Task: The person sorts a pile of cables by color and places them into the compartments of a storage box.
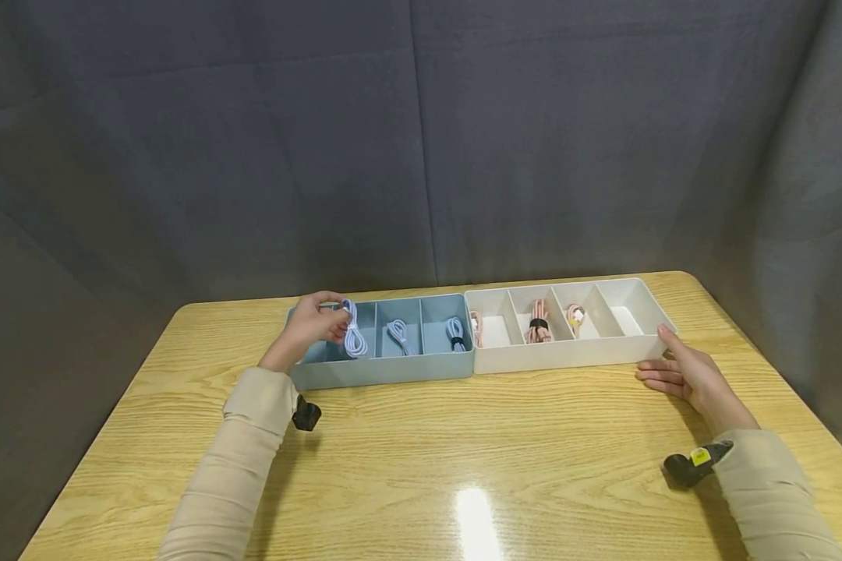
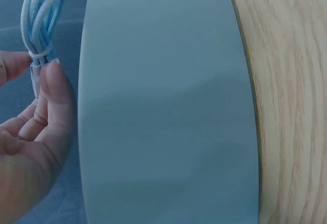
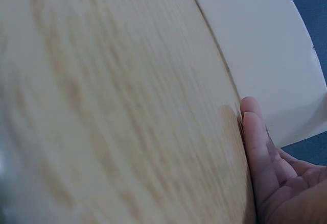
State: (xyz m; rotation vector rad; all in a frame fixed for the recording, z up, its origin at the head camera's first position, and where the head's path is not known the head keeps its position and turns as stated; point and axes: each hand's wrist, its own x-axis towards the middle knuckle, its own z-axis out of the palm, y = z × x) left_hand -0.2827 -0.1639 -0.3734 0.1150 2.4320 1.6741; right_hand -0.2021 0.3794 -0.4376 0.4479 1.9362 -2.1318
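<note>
My left hand (image 1: 316,321) pinches a coiled pale-blue cable (image 1: 354,335) between thumb and fingers, over the left part of the blue divided box (image 1: 386,372). In the left wrist view, a light tie (image 2: 41,52) wraps the coil just above the fingertips. Other pale-blue cables lie in the box: a coiled cable (image 1: 398,335) in one compartment and a cable with a black strap (image 1: 455,333) at the right end. My right hand (image 1: 695,378) touches the right front corner of the white divided box (image 1: 561,357), thumb near the rim and fingers extended low along the front wall.
Pink cables lie in the white box: a partly hidden one (image 1: 478,327), a black-strapped bundle (image 1: 539,321) and a small coil (image 1: 575,317). The two boxes stand end to end on the wooden table (image 1: 421,444). A dark curtain (image 1: 323,156) hangs behind.
</note>
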